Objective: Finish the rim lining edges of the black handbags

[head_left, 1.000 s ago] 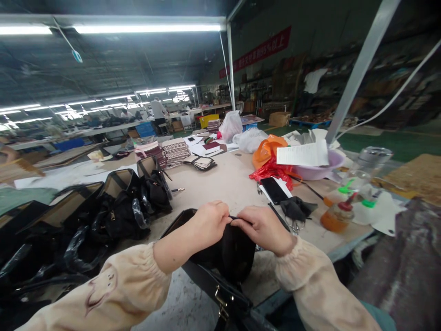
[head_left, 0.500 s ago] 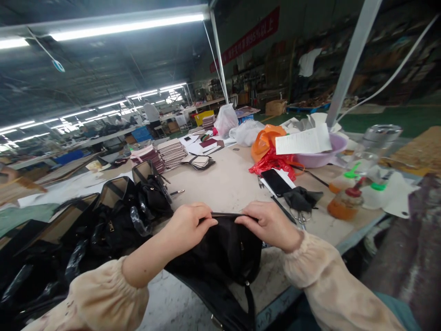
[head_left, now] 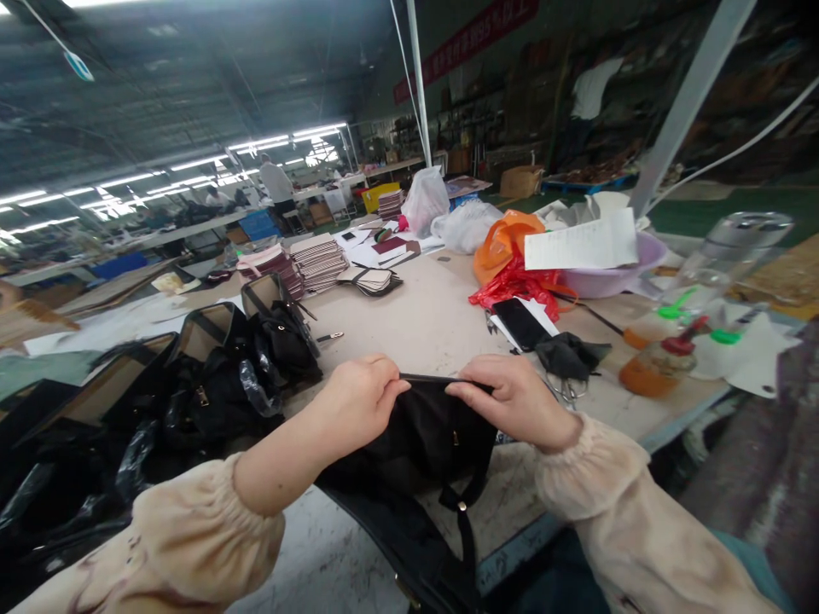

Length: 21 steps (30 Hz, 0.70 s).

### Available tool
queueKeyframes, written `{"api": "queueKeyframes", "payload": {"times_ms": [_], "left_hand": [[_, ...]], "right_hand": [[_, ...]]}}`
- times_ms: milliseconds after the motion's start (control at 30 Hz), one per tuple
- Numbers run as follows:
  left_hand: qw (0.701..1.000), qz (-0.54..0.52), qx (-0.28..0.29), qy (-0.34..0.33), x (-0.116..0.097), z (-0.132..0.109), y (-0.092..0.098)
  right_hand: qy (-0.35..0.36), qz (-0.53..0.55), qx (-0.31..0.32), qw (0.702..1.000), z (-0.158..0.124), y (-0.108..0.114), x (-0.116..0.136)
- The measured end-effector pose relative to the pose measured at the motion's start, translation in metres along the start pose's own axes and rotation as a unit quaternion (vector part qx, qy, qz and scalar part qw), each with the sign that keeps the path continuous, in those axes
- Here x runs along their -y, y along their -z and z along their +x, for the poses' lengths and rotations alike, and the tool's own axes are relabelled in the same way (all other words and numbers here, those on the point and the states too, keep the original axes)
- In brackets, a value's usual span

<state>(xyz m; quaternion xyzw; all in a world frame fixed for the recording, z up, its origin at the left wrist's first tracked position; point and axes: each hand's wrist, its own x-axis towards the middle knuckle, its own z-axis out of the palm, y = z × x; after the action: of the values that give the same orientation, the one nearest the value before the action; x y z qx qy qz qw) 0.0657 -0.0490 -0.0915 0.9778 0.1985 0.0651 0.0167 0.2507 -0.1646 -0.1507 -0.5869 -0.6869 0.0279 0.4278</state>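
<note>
A black bag (head_left: 422,435) with gold-coloured metal fittings and a strap hangs over the near edge of the worktable. My left hand (head_left: 362,396) pinches the left part of its top edge between thumb and fingers. On the right part of the same edge, my right hand (head_left: 512,394) grips in a like pinch, and the edge runs nearly straight between the two. The lower part of the bag drops out of view at the bottom. Just left of my left arm stand several more black bags (head_left: 211,384), their tops open and tan inside.
The worktable (head_left: 415,315) bears stacks of cut pieces (head_left: 320,264), a phone (head_left: 517,324), scissors (head_left: 569,390) partly under black cloth, and red and orange plastic bags (head_left: 505,247). Glue bottles (head_left: 659,367) and a lilac basin (head_left: 607,277) stand at right. People are farther off.
Both hands keep their hold on the bag's edge. In the view they sit slightly higher and farther right. The surroundings have shifted as the head tilted.
</note>
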Motion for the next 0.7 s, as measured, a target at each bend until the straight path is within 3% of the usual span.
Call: {"api": "queueKeyframes", "payload": {"times_ms": [700], "left_hand": [[0.999, 0.045, -0.008, 0.006, -0.0026, 0.0009, -0.0034]], "right_hand": [[0.006, -0.010, 0.022, 1.000, 0.0006, 0.0012, 0.0034]]}}
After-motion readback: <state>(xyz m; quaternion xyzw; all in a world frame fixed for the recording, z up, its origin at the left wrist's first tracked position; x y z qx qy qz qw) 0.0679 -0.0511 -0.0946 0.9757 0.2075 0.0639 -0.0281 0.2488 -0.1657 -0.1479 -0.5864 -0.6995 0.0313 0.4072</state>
